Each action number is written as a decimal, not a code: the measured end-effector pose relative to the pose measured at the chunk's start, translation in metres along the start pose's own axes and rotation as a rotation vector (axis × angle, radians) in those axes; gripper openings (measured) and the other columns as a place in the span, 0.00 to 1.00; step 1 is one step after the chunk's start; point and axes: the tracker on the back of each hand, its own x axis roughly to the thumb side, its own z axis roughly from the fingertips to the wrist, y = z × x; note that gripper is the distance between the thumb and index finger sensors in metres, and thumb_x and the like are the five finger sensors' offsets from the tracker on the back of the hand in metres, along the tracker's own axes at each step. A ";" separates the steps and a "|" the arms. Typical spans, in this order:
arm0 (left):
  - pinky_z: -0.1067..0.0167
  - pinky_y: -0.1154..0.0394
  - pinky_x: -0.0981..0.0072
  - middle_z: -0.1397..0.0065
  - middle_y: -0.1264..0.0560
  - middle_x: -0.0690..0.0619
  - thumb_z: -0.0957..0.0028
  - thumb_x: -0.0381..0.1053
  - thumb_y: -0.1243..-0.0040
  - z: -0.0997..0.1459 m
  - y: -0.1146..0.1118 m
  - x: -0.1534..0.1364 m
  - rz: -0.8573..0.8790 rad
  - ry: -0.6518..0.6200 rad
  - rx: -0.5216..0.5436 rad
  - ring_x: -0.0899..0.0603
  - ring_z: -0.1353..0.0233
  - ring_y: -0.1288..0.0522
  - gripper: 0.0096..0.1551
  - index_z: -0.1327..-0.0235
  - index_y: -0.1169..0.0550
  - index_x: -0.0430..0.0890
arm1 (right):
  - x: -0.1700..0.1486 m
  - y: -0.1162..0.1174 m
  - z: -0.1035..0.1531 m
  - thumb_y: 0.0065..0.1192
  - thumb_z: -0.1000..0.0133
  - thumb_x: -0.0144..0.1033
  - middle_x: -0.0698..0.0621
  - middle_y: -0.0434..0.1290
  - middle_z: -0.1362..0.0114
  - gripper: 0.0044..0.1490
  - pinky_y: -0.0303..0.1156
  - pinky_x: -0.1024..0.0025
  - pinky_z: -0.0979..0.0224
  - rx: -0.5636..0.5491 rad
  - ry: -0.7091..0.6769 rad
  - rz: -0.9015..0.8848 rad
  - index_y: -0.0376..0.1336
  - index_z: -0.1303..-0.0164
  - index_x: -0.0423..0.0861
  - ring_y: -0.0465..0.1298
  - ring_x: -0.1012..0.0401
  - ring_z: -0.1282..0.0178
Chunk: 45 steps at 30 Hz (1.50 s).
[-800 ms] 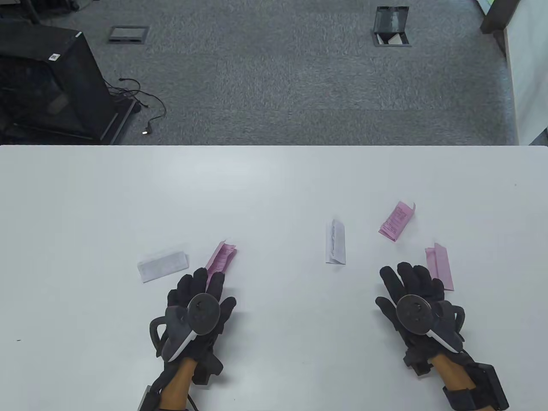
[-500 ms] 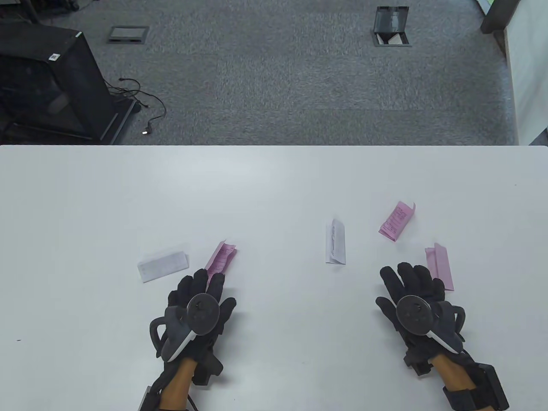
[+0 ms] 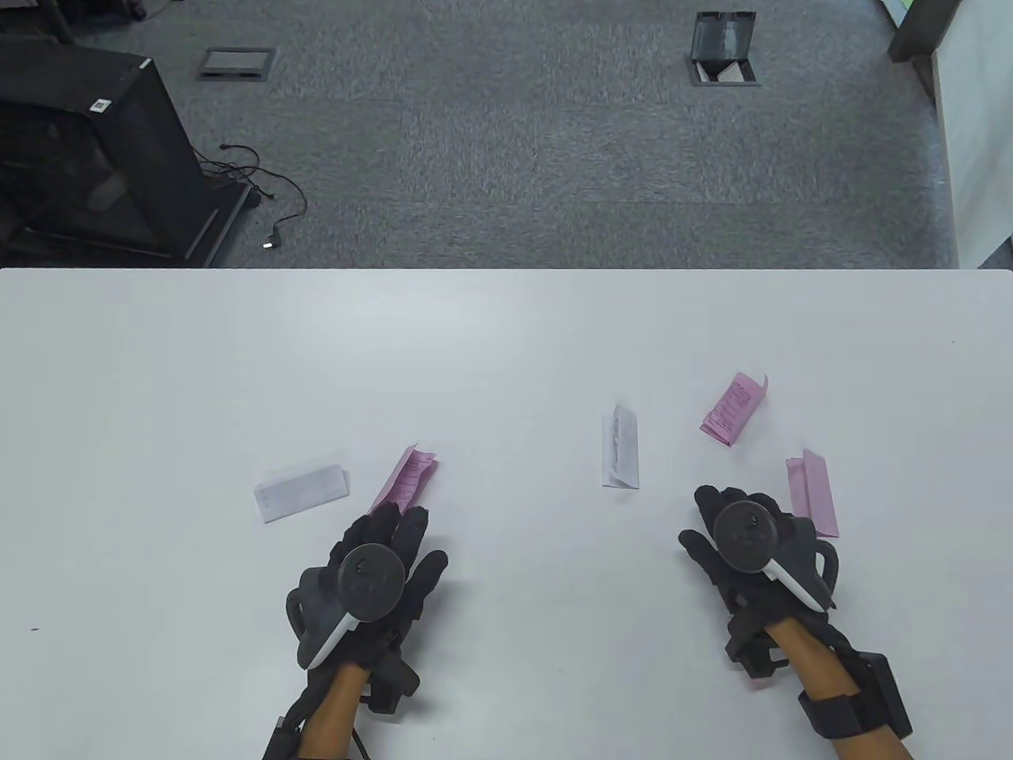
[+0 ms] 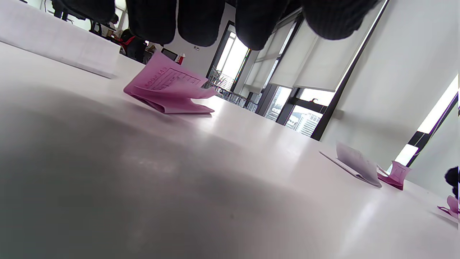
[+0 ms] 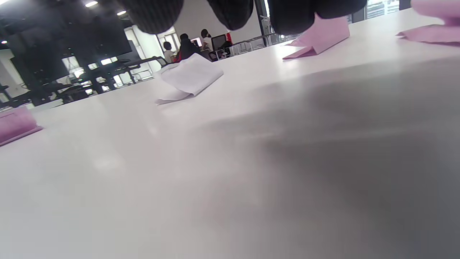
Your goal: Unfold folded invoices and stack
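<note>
Five folded invoices lie on the white table [image 3: 506, 332]. A white one [image 3: 301, 489] and a pink one [image 3: 407, 477] lie at the left, a white one [image 3: 620, 448] in the middle, and two pink ones [image 3: 734, 408] [image 3: 813, 491] at the right. My left hand [image 3: 396, 529] hovers open and empty just short of the left pink invoice [image 4: 169, 90], fingers [image 4: 201, 21] above the table. My right hand [image 3: 716, 511] is open and empty between the middle white invoice [image 5: 190, 77] and the near right pink one [image 5: 431, 32]; its fingers [image 5: 230, 10] touch nothing.
The table's far edge [image 3: 506, 271] runs across the table view, with grey carpet beyond. A black cabinet [image 3: 87, 150] with cables stands on the floor at the far left. A white panel [image 3: 973, 134] stands at the far right.
My left hand drew back a little toward me and to the right, off the pink invoice's near end. My right hand rose and shifted slightly left and forward.
</note>
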 end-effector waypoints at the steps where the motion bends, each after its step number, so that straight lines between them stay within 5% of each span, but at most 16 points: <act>1: 0.26 0.46 0.25 0.12 0.42 0.40 0.44 0.65 0.48 0.000 -0.001 0.000 0.005 -0.006 -0.002 0.27 0.17 0.44 0.38 0.20 0.36 0.54 | 0.007 -0.001 -0.009 0.46 0.45 0.58 0.37 0.56 0.18 0.45 0.48 0.26 0.26 0.015 0.024 0.005 0.49 0.19 0.49 0.53 0.34 0.19; 11: 0.27 0.44 0.27 0.13 0.41 0.40 0.44 0.64 0.48 0.001 -0.004 0.001 0.071 -0.042 -0.030 0.27 0.19 0.42 0.38 0.21 0.35 0.54 | 0.072 0.003 -0.091 0.47 0.50 0.68 0.34 0.65 0.24 0.58 0.58 0.33 0.28 0.132 0.322 0.055 0.53 0.22 0.36 0.64 0.33 0.26; 17: 0.27 0.43 0.27 0.13 0.40 0.40 0.44 0.64 0.48 0.000 -0.003 0.000 0.071 -0.043 -0.021 0.27 0.19 0.42 0.37 0.21 0.35 0.54 | 0.099 0.015 -0.113 0.46 0.52 0.71 0.35 0.71 0.30 0.61 0.64 0.36 0.31 0.109 0.377 0.237 0.54 0.24 0.33 0.71 0.35 0.32; 20: 0.27 0.43 0.28 0.13 0.40 0.40 0.44 0.64 0.48 0.000 -0.003 0.000 0.067 -0.040 -0.024 0.27 0.19 0.42 0.37 0.21 0.35 0.54 | 0.103 0.020 -0.117 0.50 0.49 0.65 0.38 0.74 0.34 0.55 0.66 0.39 0.32 0.069 0.391 0.345 0.56 0.27 0.32 0.74 0.38 0.35; 27: 0.27 0.43 0.28 0.13 0.40 0.40 0.44 0.64 0.48 0.000 -0.004 0.000 0.065 -0.046 -0.026 0.27 0.19 0.41 0.37 0.21 0.35 0.54 | 0.089 0.015 -0.116 0.53 0.44 0.45 0.47 0.81 0.45 0.30 0.69 0.46 0.34 0.005 0.393 0.342 0.66 0.37 0.40 0.82 0.48 0.46; 36: 0.27 0.42 0.29 0.14 0.39 0.41 0.44 0.64 0.48 0.004 -0.003 0.016 0.015 -0.127 0.005 0.28 0.19 0.40 0.37 0.21 0.34 0.54 | 0.057 0.006 -0.106 0.57 0.45 0.42 0.50 0.82 0.50 0.26 0.69 0.47 0.33 0.047 0.365 0.131 0.69 0.42 0.43 0.83 0.50 0.50; 45: 0.30 0.36 0.33 0.19 0.31 0.40 0.43 0.64 0.49 0.010 -0.011 0.048 0.096 -0.325 0.024 0.31 0.25 0.32 0.34 0.24 0.31 0.53 | 0.044 -0.007 -0.020 0.58 0.46 0.43 0.51 0.81 0.51 0.25 0.69 0.48 0.34 -0.034 0.094 -0.186 0.68 0.43 0.44 0.82 0.52 0.51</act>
